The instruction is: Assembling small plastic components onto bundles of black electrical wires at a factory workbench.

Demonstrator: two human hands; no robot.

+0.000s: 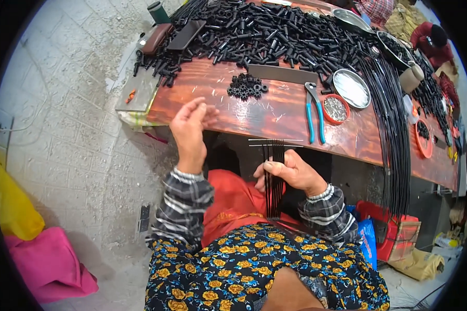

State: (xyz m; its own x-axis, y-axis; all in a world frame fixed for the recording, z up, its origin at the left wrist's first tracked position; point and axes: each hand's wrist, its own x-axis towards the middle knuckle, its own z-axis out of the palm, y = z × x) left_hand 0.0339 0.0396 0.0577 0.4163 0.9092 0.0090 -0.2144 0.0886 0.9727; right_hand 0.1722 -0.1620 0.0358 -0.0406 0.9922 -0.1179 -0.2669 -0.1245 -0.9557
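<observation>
In my right hand (294, 170) is a bundle of thin black rods (273, 194), gripped between thumb and fingers below the table edge. The rods stand roughly upright, their lower ends near my lap. Thin silvery wires (276, 140) lie crosswise at the top of the bundle. My left hand (190, 122) is raised by the table's near edge, fingers loosely bent and apart; I make out nothing in it. Beyond it on the table sits a small heap of black notched rings (246, 87), with short silvery pins (267, 106) scattered around.
Teal-handled pliers (314, 114) lie beside a red bowl (325, 115) of small metal pieces and a metal dish (351, 88) of silvery pins. Black tubular parts (264, 31) cover the far tabletop. Long black rods (392, 135) overhang its right side. Another person (431, 46) sits far right.
</observation>
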